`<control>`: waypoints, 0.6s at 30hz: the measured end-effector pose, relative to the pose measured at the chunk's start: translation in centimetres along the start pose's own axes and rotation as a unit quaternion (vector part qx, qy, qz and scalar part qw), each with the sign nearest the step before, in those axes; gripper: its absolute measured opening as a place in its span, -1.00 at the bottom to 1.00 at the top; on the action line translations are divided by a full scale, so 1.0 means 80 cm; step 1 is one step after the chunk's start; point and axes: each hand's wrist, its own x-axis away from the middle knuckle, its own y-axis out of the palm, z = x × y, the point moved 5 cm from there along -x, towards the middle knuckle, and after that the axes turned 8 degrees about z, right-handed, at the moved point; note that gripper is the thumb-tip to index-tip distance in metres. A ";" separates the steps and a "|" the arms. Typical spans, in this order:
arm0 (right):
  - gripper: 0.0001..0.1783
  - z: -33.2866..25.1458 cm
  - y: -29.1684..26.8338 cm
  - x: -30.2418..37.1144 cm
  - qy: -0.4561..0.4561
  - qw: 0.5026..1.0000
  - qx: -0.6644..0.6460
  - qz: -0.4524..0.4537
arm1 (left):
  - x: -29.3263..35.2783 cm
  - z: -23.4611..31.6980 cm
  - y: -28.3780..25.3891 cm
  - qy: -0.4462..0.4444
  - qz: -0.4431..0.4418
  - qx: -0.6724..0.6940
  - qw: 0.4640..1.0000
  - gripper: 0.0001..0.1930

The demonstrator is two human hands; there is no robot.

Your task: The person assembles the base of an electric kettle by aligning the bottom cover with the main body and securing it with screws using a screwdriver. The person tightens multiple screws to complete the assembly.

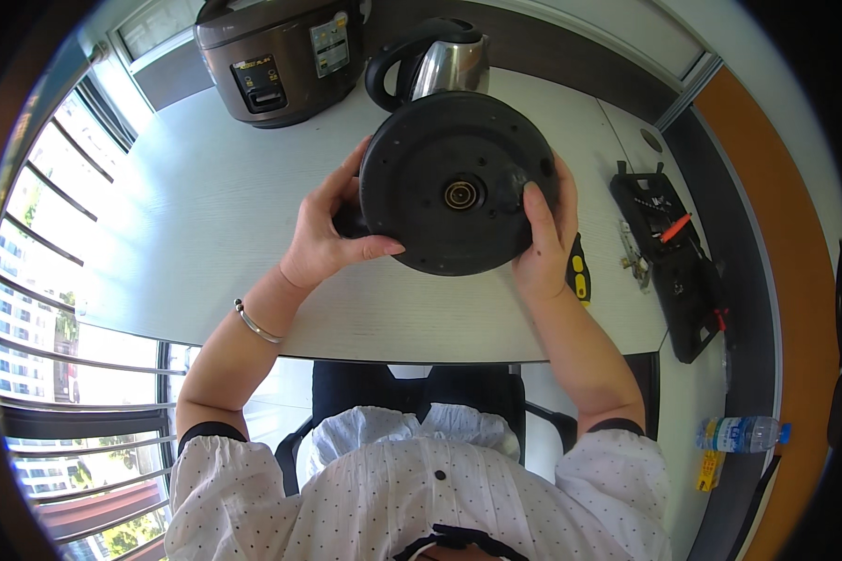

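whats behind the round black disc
Part of a silver kettle and its black handle show past the upper edge of the round black disc. The kettle's lower part and whatever else lies behind the disc are covered.

Kettle (pixel 454 69) partly hidden behind a black disc (pixel 458 182)
It also hides parts of the left hand (pixel 323 232) and right hand (pixel 544 245); the upper edge crops the cooker (pixel 295 70); pieces (pixel 634 262) by the black case (pixel 686 313) are too small to tell.

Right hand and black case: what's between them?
Head view: a black-and-yellow handle beside the right hand, then small metal parts beside the black case.
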 end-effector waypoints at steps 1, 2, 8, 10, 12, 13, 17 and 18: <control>-0.36 0.000 0.001 0.000 -0.002 1.000 0.002 0.000 | 0.001 0.000 0.000 -0.001 0.006 0.004 1.000 0.11; -0.36 -0.001 0.001 0.000 -0.005 1.000 0.004 0.000 | 0.001 0.000 0.000 -0.002 0.011 0.007 1.000 0.10; -0.36 -0.002 0.006 0.001 0.016 1.000 -0.016 0.001 | 0.003 -0.002 -0.001 -0.014 0.027 0.019 0.999 0.04; -0.36 0.000 0.004 0.002 0.017 1.000 -0.014 0.001 | 0.003 -0.002 0.000 -0.016 0.025 0.014 0.999 0.03; -0.36 0.000 0.004 0.002 0.017 1.000 -0.015 0.002 | 0.003 -0.004 -0.002 -0.028 0.019 0.008 0.999 0.02; -0.36 -0.001 0.005 0.002 0.018 1.000 -0.017 0.004 | 0.004 -0.004 -0.001 -0.028 0.021 0.010 0.999 0.02; -0.36 -0.003 0.005 0.002 0.018 1.000 -0.017 0.009 | 0.005 -0.003 0.000 -0.033 0.022 0.016 0.999 -0.02; -0.37 -0.003 0.005 0.002 0.018 1.000 -0.013 0.012 | 0.005 -0.003 0.001 -0.036 0.021 0.017 0.999 -0.03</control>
